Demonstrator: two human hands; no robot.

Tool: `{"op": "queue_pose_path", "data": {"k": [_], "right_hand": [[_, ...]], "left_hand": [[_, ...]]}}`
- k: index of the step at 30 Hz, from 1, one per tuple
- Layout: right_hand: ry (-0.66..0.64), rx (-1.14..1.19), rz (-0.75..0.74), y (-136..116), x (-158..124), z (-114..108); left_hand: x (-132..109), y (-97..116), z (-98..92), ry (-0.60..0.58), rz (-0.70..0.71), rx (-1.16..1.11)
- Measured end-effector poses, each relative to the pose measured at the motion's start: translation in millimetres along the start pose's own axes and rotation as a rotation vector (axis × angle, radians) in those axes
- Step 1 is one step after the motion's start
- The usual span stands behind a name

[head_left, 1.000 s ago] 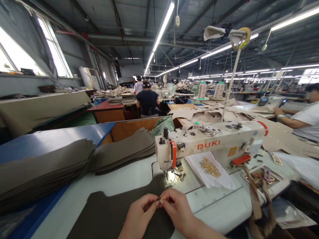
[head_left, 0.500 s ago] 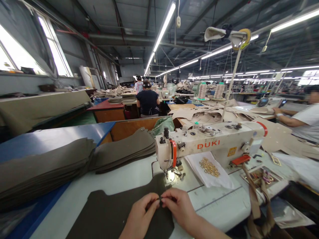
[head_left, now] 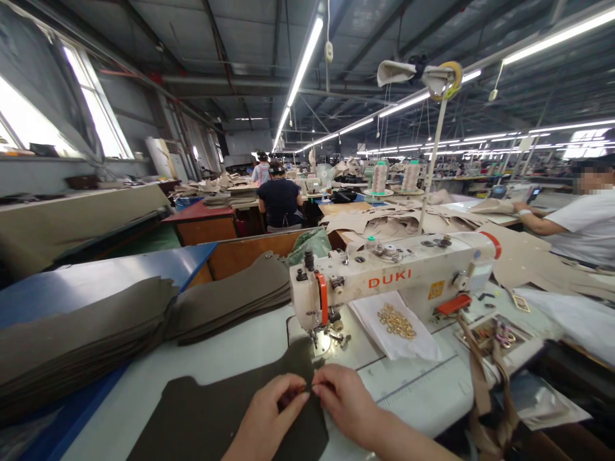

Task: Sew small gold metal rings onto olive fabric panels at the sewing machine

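Note:
A dark olive fabric panel (head_left: 202, 410) lies flat on the sewing machine table, its narrow upper end just in front of the needle area. Over its right part, my left hand (head_left: 273, 410) is closed in a loose pinch. Thumb and forefinger of my right hand (head_left: 346, 403) pinch close beside the left fingertips. Whatever sits between the fingertips is too small and hidden to make out. Behind the hands stands the white sewing machine (head_left: 389, 275) with its needle and presser foot (head_left: 317, 342) above the panel's end.
Stacks of dark panels (head_left: 86, 326) lie at left. Gold metal rings (head_left: 396, 321) rest on a white cloth (head_left: 413, 346) under the machine arm. A tray (head_left: 521, 330) with small parts and hanging straps (head_left: 478, 378) is at right. A co-worker (head_left: 581, 218) sits at far right.
The camera view has shifted slightly, moving the scene left. My hands stay nearly in place over the panel; the left thumb and forefinger look a little farther apart.

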State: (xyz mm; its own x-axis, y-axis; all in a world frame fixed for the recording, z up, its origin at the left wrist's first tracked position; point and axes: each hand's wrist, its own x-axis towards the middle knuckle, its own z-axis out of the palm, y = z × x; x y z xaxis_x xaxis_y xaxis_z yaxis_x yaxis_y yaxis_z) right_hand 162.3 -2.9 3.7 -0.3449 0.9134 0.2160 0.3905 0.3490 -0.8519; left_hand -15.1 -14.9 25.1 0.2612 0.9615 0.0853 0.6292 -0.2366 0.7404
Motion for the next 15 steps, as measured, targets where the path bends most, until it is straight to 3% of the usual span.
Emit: {"op": "queue_pose_path", "data": {"k": [6, 10, 15], "right_hand": [[-0.070, 0.231, 0.236, 0.7, 3.8, -14.5], [-0.112, 0.212, 0.381, 1.4, 10.9, -17.7], [-0.196, 0.197, 0.500, -0.9, 33.7, -9.4]], "left_hand": [[20.0, -26.4, 3.1, 0.280, 0.215, 0.303], [13.2, -39.8, 17.9, 0.273, 0.255, 0.485], [-4.2, -35.1, 26.4, 0.252, 0.248, 0.501]]}}
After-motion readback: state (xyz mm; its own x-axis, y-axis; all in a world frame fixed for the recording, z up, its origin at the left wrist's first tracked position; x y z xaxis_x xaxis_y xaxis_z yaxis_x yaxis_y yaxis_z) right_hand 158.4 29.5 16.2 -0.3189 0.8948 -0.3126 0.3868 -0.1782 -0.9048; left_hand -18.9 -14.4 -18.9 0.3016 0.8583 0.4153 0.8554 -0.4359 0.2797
